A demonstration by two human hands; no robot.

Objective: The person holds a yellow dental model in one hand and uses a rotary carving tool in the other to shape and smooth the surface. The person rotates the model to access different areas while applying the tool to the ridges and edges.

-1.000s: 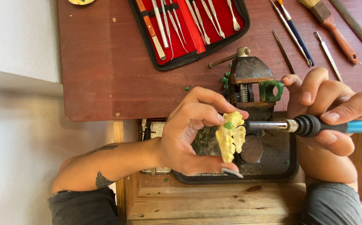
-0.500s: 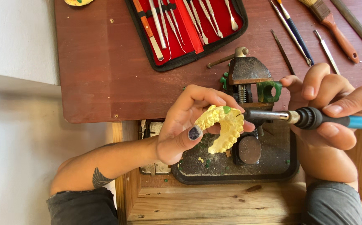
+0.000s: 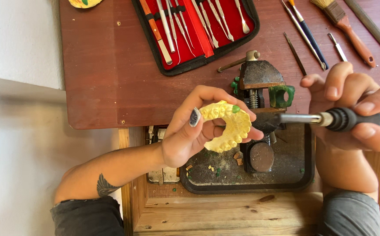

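- Currently, the left hand (image 3: 190, 135) grips a yellow dental arch cast (image 3: 227, 127) between thumb and fingertips, above the dark metal tray (image 3: 306, 175). A small green wax dab (image 3: 236, 109) sits on the cast's upper edge. Risk: the pinch covers only part of the arch, so a push from the tool could twist the cast out of the fingers and drop it onto the tray.
- The right hand (image 3: 356, 109) is closed around the blue-handled heated wax tool (image 3: 343, 119), its metal shaft pointing left toward the cast. Risk: the tip lies close to the left fingertips, so a slip could probably burn skin or gouge the cast.
- Between the hands stands a small bench vise (image 3: 260, 81) holding a green wax ring (image 3: 282, 96). Risk: the shaft passes just below the ring and could soften or knock it.
- Green and tan crumbs litter the tray and could stick to warm wax.
- Farther off, the red-lined instrument case (image 3: 198, 32) and loose brushes (image 3: 343, 26) lie on the brown tabletop (image 3: 102, 78), well apart from the work.
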